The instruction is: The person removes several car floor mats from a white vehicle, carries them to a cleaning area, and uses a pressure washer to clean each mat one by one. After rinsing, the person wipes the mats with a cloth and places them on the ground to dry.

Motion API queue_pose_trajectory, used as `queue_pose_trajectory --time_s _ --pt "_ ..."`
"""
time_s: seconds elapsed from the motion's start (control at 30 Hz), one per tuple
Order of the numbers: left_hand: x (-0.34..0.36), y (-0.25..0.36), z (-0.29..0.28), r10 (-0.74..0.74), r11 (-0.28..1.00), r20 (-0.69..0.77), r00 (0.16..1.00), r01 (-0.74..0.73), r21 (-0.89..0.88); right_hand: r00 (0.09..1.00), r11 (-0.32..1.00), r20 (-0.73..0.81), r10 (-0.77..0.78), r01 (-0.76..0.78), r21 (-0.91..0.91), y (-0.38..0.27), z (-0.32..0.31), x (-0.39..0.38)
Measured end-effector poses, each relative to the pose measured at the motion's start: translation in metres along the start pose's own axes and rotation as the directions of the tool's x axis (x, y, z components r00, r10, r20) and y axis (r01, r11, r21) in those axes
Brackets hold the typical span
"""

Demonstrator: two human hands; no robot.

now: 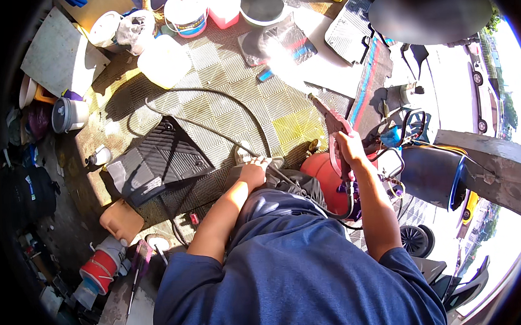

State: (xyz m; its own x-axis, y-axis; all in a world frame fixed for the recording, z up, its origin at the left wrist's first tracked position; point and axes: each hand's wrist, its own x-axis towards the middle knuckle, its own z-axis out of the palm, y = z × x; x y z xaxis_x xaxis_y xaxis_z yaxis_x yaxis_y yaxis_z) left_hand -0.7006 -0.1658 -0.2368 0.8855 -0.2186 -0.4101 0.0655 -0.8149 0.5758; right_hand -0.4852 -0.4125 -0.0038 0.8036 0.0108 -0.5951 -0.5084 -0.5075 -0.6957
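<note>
My right hand is wrapped around the grip of a reddish spray gun. Its nozzle points up and left over the floor. A dark hose loops across the floor and runs past my left hand. That hand lies over my bent leg with its fingers stretched out, their tips beside the hose; whether they touch it I cannot tell. Left of my left hand, a black ribbed car floor mat lies on the patterned floor, partly in shadow. A red rounded tank stands beside my right forearm.
Several buckets, including a white one, stand at the far side. Another floor mat lies far right. A blue drum is right of the tank. At left are a lidded pail, an orange-tan jug and a red bucket.
</note>
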Motion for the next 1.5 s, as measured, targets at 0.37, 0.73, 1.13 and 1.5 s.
queue_pose_trajectory --time_s 0.37,0.73,1.13,1.5 --pt "0.038 0.014 0.025 0.053 0.992 0.593 0.803 -0.110 0.059 0.939 0.932 -0.095 0.331 -0.309 0.190 -0.070 -0.112 -0.062" --pt "0.049 -0.020 -0.022 -0.004 0.976 0.503 0.864 -0.106 0.190 0.985 0.954 -0.092 0.148 -0.118 0.276 -0.077 -0.122 -0.072" --pt "0.027 -0.008 -0.183 -0.152 0.984 0.087 0.985 0.143 0.105 0.994 0.979 -0.002 0.105 -0.103 0.175 -0.029 -0.140 0.075" --pt "0.078 0.073 -0.275 -0.303 0.935 -0.046 0.952 0.306 0.179 0.951 0.889 0.145 -0.273 0.307 -0.339 -0.086 -0.129 0.261"
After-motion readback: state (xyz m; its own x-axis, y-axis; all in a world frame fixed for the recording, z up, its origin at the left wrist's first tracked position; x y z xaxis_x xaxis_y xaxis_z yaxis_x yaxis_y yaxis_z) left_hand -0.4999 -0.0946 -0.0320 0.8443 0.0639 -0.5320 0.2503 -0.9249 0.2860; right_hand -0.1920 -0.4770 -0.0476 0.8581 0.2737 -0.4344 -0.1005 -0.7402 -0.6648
